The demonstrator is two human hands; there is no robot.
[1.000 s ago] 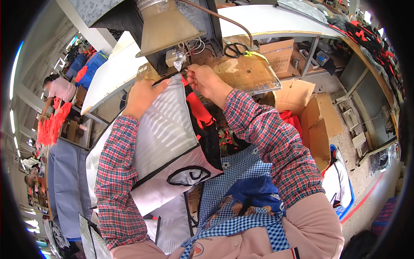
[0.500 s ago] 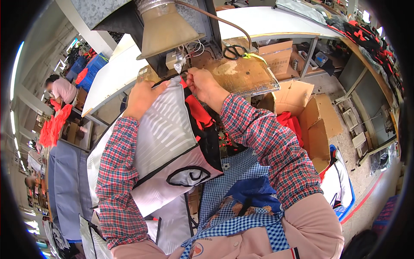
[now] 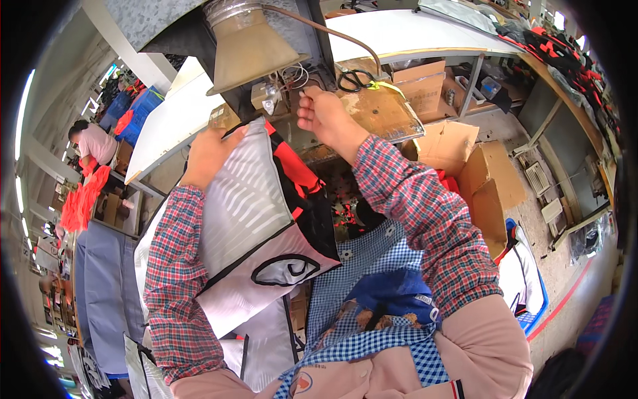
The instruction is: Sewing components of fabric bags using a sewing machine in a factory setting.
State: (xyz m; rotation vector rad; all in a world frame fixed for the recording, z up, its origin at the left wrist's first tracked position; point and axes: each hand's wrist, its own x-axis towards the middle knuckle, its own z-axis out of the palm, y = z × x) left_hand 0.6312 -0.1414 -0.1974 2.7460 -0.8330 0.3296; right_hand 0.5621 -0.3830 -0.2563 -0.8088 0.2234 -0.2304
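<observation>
My left hand [image 3: 207, 154] is closed on the upper corner of a silvery-white fabric piece [image 3: 247, 174] with black binding, red and black strips along its right side and a black-edged oval opening. The piece hangs down in front of me toward my lap. My right hand [image 3: 330, 121] is raised to the right of that corner, apart from the fabric, with its fingers curled and thumb and forefinger pinched together. Whatever is between those fingertips is too small to make out. Just beyond both hands stands a metal machine fitting [image 3: 269, 103] with loose wires, under a beige funnel-shaped hood [image 3: 254, 50].
Black-handled scissors [image 3: 355, 80] lie on the worn wooden board [image 3: 382, 110] at the machine's right. An open cardboard box [image 3: 492, 213] holding red cloth stands right of my right arm. White tables [image 3: 405, 33] stretch behind. A person [image 3: 96, 143] works at far left.
My right hand has come off the fabric's edge and moved up and to the right. My left hand, still gripping the corner, has shifted slightly left and away from the machine fitting.
</observation>
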